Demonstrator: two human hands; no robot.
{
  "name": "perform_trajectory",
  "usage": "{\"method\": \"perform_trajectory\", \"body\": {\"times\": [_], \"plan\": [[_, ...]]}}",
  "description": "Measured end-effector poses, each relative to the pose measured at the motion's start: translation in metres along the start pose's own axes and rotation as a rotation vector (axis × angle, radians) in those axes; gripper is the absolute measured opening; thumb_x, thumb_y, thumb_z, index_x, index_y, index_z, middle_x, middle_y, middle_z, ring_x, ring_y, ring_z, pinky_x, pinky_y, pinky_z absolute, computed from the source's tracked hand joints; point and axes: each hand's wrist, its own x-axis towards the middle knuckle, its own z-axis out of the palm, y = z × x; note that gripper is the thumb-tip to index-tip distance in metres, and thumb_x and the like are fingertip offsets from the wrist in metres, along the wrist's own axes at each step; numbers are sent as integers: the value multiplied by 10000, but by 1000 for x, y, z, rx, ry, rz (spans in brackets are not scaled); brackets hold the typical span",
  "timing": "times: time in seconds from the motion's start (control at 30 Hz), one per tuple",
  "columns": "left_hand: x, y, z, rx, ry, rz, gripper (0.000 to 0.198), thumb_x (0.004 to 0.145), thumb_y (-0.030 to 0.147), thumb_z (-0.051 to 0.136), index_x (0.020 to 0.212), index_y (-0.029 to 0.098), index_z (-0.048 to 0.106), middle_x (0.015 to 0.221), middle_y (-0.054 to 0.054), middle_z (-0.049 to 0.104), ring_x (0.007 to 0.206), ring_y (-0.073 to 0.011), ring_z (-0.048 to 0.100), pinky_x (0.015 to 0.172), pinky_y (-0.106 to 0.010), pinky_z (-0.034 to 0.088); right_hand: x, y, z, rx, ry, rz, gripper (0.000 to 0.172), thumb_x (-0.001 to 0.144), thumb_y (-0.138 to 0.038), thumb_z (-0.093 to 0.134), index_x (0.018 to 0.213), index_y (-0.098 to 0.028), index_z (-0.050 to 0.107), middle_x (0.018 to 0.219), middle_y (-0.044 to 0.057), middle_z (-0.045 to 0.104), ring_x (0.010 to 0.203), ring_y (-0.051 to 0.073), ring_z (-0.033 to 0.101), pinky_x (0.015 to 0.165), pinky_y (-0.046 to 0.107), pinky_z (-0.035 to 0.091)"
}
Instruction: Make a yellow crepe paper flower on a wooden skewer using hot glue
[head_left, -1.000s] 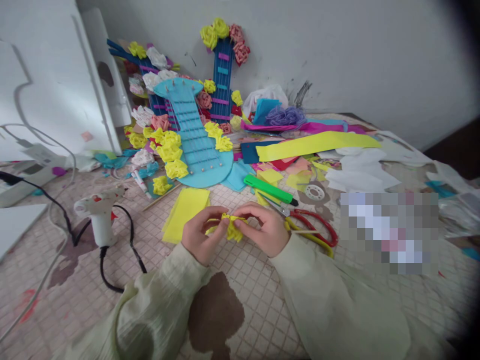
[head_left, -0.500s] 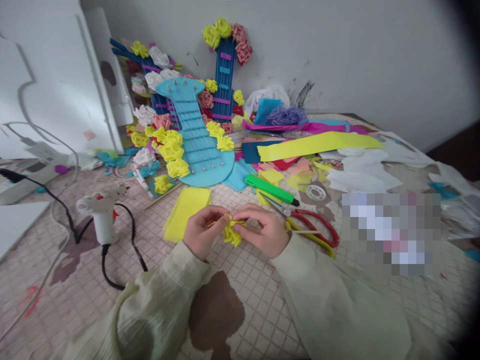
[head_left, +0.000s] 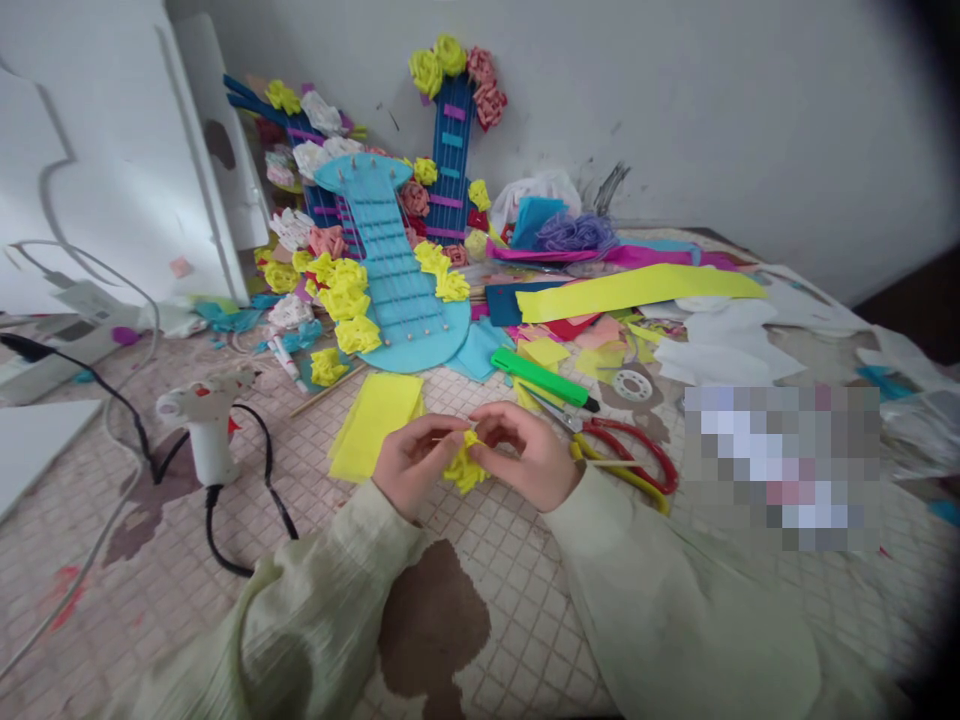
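Note:
A small crumpled yellow paper flower (head_left: 465, 472) is pinched between both hands, low over the table. My left hand (head_left: 411, 462) grips it from the left, thumb and fingertips pressed together. My right hand (head_left: 531, 455) holds its right and upper edge with bent fingers. Behind my left hand lies a stack of flat yellow paper sheets (head_left: 371, 425). Farther back, a light blue guitar-shaped piece (head_left: 397, 290) with strings leans up, yellow paper flowers (head_left: 341, 290) along its sides. Scissors (head_left: 637, 445) with red and yellow handles lie right of my right hand.
A white glue gun (head_left: 210, 435) with a black cord stands at the left. A green cutter (head_left: 544, 378) and a tape roll (head_left: 632, 384) lie behind the scissors. Dark blue guitar shapes (head_left: 450, 150), purple yarn (head_left: 574, 233) and a long yellow strip (head_left: 637, 290) are at the back.
Both hands stay around the yellow flower; their fingers have shifted slightly, and the right fingertips are a little higher. The view has moved very slightly.

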Motion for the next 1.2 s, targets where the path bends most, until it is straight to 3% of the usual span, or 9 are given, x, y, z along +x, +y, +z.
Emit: {"method": "perform_trajectory", "body": {"times": [0.2, 0.4, 0.57, 0.73, 0.93, 1.2], "plan": [[1, -3, -3, 130, -105, 162, 164, 667, 181, 612, 819, 175, 673, 840, -70, 650, 802, -183, 591, 713, -291, 486, 0, 2, -2, 9, -9, -25, 253, 660, -119, 571, 902, -179, 524, 720, 1, 556, 653, 109, 534, 641, 266, 472], [-1, -2, -5, 279, -134, 340, 235, 660, 146, 598, 874, 210, 673, 923, -77, 545, 886, -199, 550, 747, -329, 491, 0, -3, -4, -49, -2, -27, 286, 674, -225, 607, 947, -158, 558, 786, 37, 584, 698, 132, 545, 662, 288, 474], [-3, -8, -5, 375, -102, 357, 381, 666, 162, 598, 1041, 218, 555, 1001, -78, 529, 912, -196, 547, 778, -345, 493, 1, -9, -5, -81, 27, -2, 186, 694, -249, 590, 849, -148, 605, 786, 52, 624, 709, 143, 558, 677, 298, 470], [-2, -11, -5, 459, -52, 274, 259, 695, 230, 587, 942, 158, 561, 874, -67, 607, 775, -164, 585, 719, -322, 509, 2, -12, -6, -79, 52, 2, 126, 679, -185, 573, 798, -151, 598, 785, 43, 631, 718, 139, 569, 698, 291, 468], [-2, 3, -6, 645, -107, 561, 282, 677, 150, 581, 958, 127, 590, 839, -83, 619, 777, -162, 579, 703, -291, 481, 1, -14, -7, -210, 55, -15, 171, 651, -157, 584, 817, -142, 622, 799, 53, 651, 770, 162, 583, 723, 294, 462], [-5, 3, -5, 710, 13, 671, 217, 699, 153, 569, 915, 143, 595, 727, -39, 607, 657, -124, 564, 604, -243, 471, 0, -13, -5, -145, 67, 9, 142, 664, -149, 566, 786, -142, 639, 774, 51, 661, 738, 152, 594, 716, 282, 466]]}}
